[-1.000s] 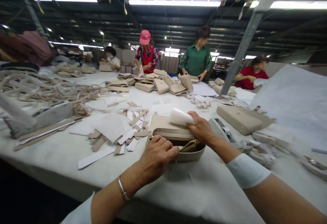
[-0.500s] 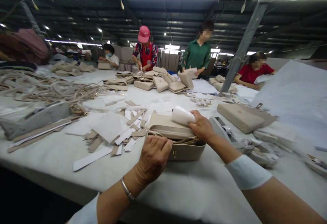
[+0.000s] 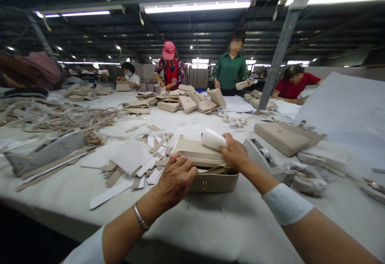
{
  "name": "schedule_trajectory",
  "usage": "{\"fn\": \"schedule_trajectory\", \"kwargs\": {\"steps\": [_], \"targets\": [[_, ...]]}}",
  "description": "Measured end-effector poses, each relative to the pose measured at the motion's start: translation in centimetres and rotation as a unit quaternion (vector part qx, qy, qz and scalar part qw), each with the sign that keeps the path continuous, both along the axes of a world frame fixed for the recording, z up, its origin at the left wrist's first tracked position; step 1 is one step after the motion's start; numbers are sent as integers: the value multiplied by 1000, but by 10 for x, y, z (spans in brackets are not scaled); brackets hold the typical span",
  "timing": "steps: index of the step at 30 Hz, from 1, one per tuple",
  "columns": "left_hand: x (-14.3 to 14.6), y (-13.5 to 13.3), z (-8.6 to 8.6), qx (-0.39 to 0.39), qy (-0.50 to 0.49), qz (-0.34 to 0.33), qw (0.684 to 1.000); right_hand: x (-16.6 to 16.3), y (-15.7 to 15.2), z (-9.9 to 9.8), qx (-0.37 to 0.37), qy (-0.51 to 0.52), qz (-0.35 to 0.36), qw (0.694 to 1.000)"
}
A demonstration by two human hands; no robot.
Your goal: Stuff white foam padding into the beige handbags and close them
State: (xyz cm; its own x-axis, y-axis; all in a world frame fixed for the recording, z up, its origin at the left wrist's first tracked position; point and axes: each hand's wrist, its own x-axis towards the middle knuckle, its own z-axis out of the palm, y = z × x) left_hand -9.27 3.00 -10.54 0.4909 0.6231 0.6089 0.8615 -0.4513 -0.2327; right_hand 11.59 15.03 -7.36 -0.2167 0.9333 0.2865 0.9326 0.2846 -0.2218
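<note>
A beige handbag (image 3: pixel 218 183) sits in front of me with its zipped mouth partly open and its flap (image 3: pixel 192 144) laid back. My left hand (image 3: pixel 177 175) is closed at the left end of the opening, fingers curled on the bag's edge; the exact grip is hidden. In my right hand (image 3: pixel 236 151) is a folded piece of white foam wrap (image 3: pixel 213 139), held over the back of the bag. A gold zipper (image 3: pixel 221 168) shows just below that hand.
Cut beige and white strips (image 3: pixel 150 163) lie to the left, near a grey tape dispenser (image 3: pixel 51 151) and piled straps (image 3: pixel 54 113). Another dispenser (image 3: pixel 261 155) and a beige bag (image 3: pixel 282 137) lie right. Co-workers stand behind heaped bags (image 3: pixel 186 101).
My left hand has shifted slightly left along the bag's opening, its fingers loosening a little. My right hand keeps the foam wrap. The co-worker in green has moved a beige piece to the right.
</note>
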Motion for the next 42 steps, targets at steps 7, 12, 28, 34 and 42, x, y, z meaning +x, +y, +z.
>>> {"fn": "schedule_trajectory", "kwargs": {"steps": [7,12,28,34,42], "targets": [[1,4,8,-93,-7,68,993,-2,-1,-1,-8,1,2,1000],[-3,9,15,-141,-16,79,987,1,-4,0,-1,7,7,1000],[10,15,28,-183,11,88,979,24,-17,35,-24,432,225,873],[6,10,23,-208,-22,74,975,12,-35,27,196,163,306,917],[-1,5,22,-202,-44,56,977,10,-65,34,125,-191,341,912]]}}
